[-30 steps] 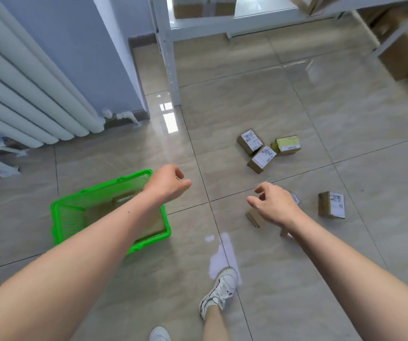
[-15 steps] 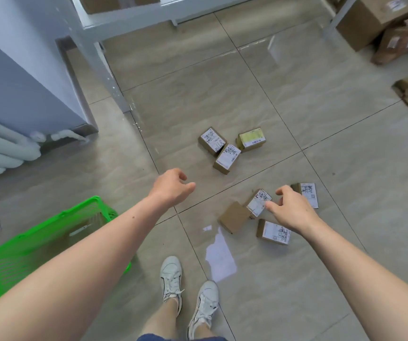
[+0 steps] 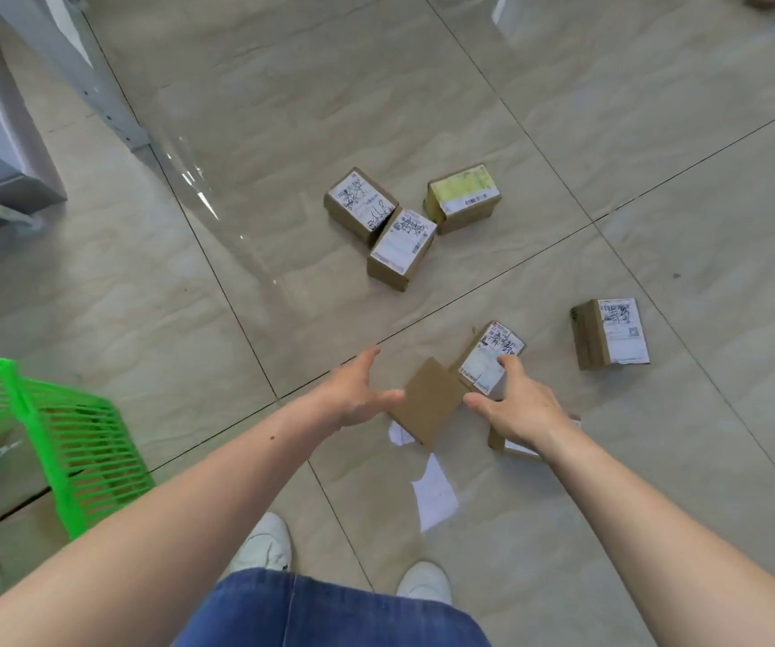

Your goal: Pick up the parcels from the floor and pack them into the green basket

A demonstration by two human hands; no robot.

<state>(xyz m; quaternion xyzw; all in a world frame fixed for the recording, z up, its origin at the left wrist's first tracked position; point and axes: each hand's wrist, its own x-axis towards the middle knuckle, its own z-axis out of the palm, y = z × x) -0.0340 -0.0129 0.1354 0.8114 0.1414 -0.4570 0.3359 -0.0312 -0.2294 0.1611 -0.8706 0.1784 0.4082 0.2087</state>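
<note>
Several small cardboard parcels lie on the tiled floor. My left hand (image 3: 357, 396) is spread open, its thumb touching a plain brown parcel (image 3: 427, 401). My right hand (image 3: 518, 406) pinches the near end of a white-labelled parcel (image 3: 485, 361) between thumb and fingers. Another parcel (image 3: 514, 446) is mostly hidden under my right wrist. One labelled parcel (image 3: 609, 333) lies alone to the right. Farther off is a cluster of three: two white-labelled parcels (image 3: 361, 203) (image 3: 401, 248) and a yellow-topped one (image 3: 464, 198). The green basket (image 3: 75, 441) stands at the left edge with brown cardboard showing inside.
A white metal shelf leg (image 3: 110, 95) and a grey wall corner (image 3: 12, 179) stand at the upper left. Bright white patches (image 3: 434, 497) lie on the tiles near my white shoes (image 3: 266, 544). Bare floor stretches between the basket and the parcels.
The view has dropped closer to the floor. My left hand moved right onto the plain parcel. My right hand has settled around the labelled parcel. The basket slid toward the left edge of view.
</note>
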